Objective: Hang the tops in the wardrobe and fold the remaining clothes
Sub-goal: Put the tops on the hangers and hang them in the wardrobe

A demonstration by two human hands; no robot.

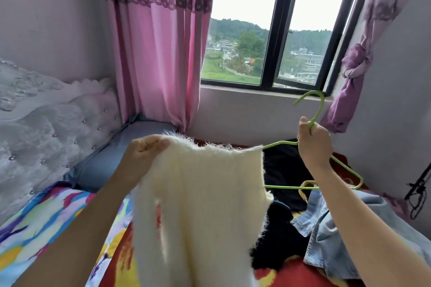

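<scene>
Bedroom, daylight from a far window [268, 42] with pink curtain [158, 53] at its left; bed [46, 216] under a multicoloured cover fills the near ground. Item in hand: cream fuzzy top [198, 205], held up at centre, its upper left edge pinched in the left hand [147, 149]. Right hand [313, 144] grips the green hanger [319, 110] just below its hook; the hanger's left arm meets the top's right upper edge. Lying on the bed at right: black garment [282, 170], denim garment [331, 228]. Step judged: threading the hanger into the top. Next calls for seating both shoulders evenly, then carrying it to the wardrobe, which is not in view.
</scene>
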